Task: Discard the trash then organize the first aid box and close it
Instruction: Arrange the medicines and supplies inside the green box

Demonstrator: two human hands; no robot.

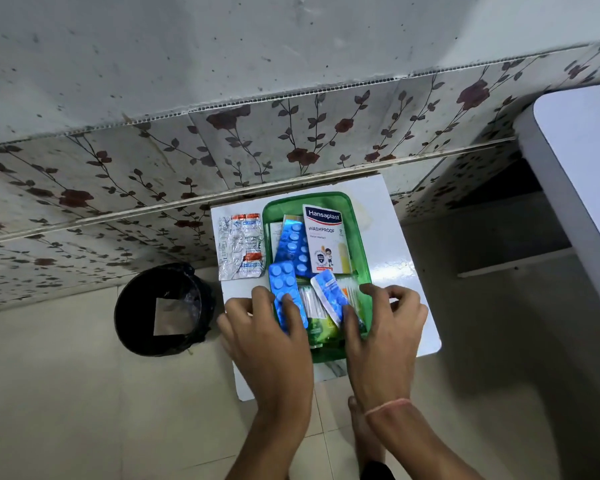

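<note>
Both hands grip blue pill strips [286, 296] beside a "Hansaplast WASHPROOF" box [324, 239].

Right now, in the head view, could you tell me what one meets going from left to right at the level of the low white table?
Black trash bin → crumpled silver blister packs on the white table → green first aid box with the Hansaplast carton inside → edge of a white cabinet.
</note>
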